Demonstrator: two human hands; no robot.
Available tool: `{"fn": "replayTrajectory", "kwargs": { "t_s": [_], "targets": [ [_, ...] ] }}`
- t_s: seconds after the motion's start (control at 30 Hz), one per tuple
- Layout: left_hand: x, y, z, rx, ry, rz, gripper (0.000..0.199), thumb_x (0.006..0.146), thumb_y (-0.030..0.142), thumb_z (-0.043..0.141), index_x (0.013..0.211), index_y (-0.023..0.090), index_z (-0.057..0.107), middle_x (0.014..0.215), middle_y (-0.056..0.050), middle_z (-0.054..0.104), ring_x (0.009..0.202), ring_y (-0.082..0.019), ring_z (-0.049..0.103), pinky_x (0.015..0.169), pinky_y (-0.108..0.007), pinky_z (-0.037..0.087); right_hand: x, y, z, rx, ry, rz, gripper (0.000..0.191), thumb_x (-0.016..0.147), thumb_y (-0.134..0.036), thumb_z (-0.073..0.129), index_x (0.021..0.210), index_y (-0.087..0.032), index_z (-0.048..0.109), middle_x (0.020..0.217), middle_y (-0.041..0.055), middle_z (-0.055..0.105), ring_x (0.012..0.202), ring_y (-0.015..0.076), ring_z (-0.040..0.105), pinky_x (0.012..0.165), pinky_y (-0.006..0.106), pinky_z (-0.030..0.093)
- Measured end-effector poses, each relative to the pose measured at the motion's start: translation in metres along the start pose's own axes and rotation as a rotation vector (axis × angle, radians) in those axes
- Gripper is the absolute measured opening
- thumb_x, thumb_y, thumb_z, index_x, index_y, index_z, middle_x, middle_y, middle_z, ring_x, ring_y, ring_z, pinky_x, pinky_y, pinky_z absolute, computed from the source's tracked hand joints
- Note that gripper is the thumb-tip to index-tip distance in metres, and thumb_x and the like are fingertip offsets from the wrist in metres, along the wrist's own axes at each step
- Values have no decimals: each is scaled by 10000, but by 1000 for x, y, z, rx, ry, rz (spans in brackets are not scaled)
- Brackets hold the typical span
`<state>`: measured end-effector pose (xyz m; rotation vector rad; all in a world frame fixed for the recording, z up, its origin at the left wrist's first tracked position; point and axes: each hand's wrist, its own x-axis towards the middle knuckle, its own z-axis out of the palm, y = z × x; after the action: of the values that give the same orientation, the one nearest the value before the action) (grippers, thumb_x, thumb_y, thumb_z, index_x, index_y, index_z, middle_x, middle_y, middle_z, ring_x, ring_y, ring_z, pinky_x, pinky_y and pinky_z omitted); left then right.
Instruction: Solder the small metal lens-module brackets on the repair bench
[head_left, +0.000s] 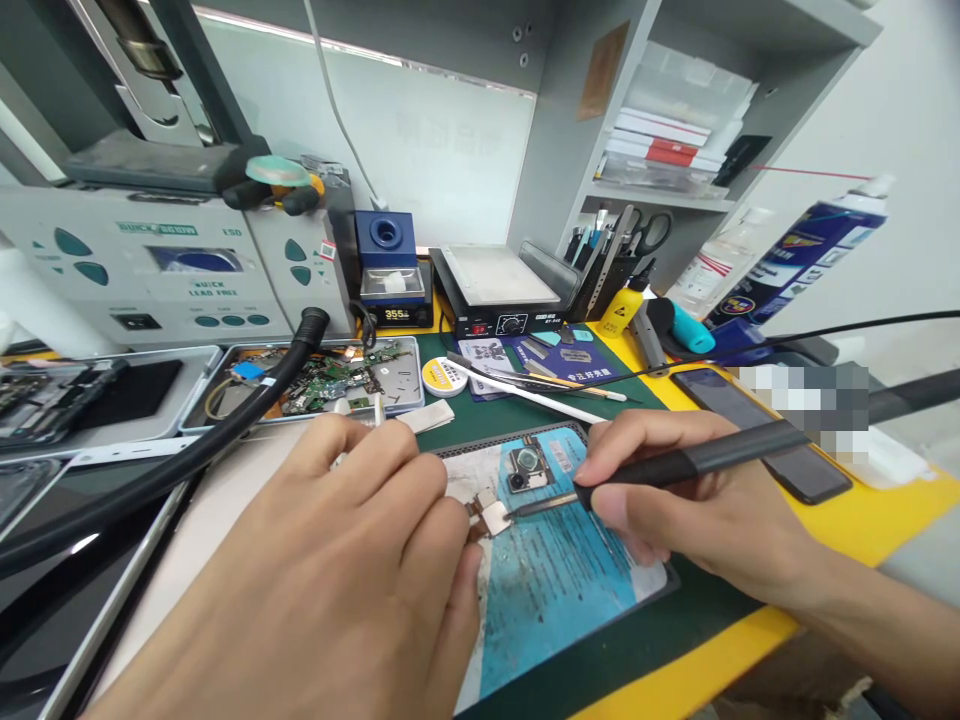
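My right hand (pixel 675 490) grips a black soldering iron (pixel 679 460), its metal tip pointing left. The tip meets the edge of a small white square part (pixel 496 517) on a brown flex piece. My left hand (pixel 382 540) is curled at the left of that part, fingers closed; what its fingertips hold is hidden behind the hand, though a bit of something white shows above them. Under both lies a worn blue and white work pad (pixel 555 600). A camera module (pixel 528 467) rests on the pad just above the iron's tip.
A black hose (pixel 247 425) crosses the left side. Behind are a tray of circuit boards (pixel 401 380), a hot air station (pixel 187 270), a soldering station (pixel 388 260) and a heating plate (pixel 499 275). A phone (pixel 765 430) lies at the right, under the iron's cable.
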<state>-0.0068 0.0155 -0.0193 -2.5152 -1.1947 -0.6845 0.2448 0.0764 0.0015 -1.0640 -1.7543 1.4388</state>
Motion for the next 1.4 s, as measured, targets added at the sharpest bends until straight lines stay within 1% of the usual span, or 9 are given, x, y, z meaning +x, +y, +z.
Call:
{"fn": "replayTrajectory", "kwargs": {
  "t_s": [0.13,0.4,0.6,0.73,0.9,1.17,1.4],
  "targets": [
    [1,0,0,-9,21,7,250,970,225,565,721,232,583,693,-25,521,732,-242,417,680,-430,243,1,0,0,-10,-1,-10,101,863,-294,816,830,-204,784,561,-8,598,417,102,509,378,195,374],
    [2,-1,0,-2,13,8,255,962,225,573,707,234,571,689,-23,516,724,-244,414,678,-433,249,1,0,-1,-6,-3,-7,88,863,-287,819,834,-210,790,570,-7,611,425,101,519,383,189,380],
    [1,-1,-1,11,-8,15,225,963,221,569,739,234,592,695,-26,530,726,-249,426,677,-434,256,0,0,-1,1,-1,-13,90,867,-286,821,830,-211,787,575,-9,608,423,97,510,385,193,377],
    [-1,1,-1,26,8,16,237,972,243,570,737,237,600,694,-25,529,726,-244,419,679,-434,252,0,0,0,-21,6,-11,81,861,-277,815,825,-211,786,576,-8,610,419,99,512,380,196,376],
    [-1,0,0,2,21,1,241,964,229,577,724,233,591,702,-28,523,737,-249,422,683,-438,262,0,-1,-1,-35,9,-4,99,853,-293,818,825,-204,783,577,-4,606,415,103,507,373,206,375],
    [1,-1,-3,15,-17,15,232,973,232,570,742,237,588,685,-21,502,713,-251,419,674,-429,252,0,0,0,13,-3,-12,79,869,-275,820,831,-211,792,570,-13,598,427,93,506,390,188,369],
    [2,-1,-3,11,-17,8,251,984,238,562,736,232,594,694,-27,509,721,-250,423,680,-426,252,0,0,-1,12,-12,-46,47,872,-228,812,831,-214,793,600,-15,611,434,85,507,400,194,356]
  ]
}}
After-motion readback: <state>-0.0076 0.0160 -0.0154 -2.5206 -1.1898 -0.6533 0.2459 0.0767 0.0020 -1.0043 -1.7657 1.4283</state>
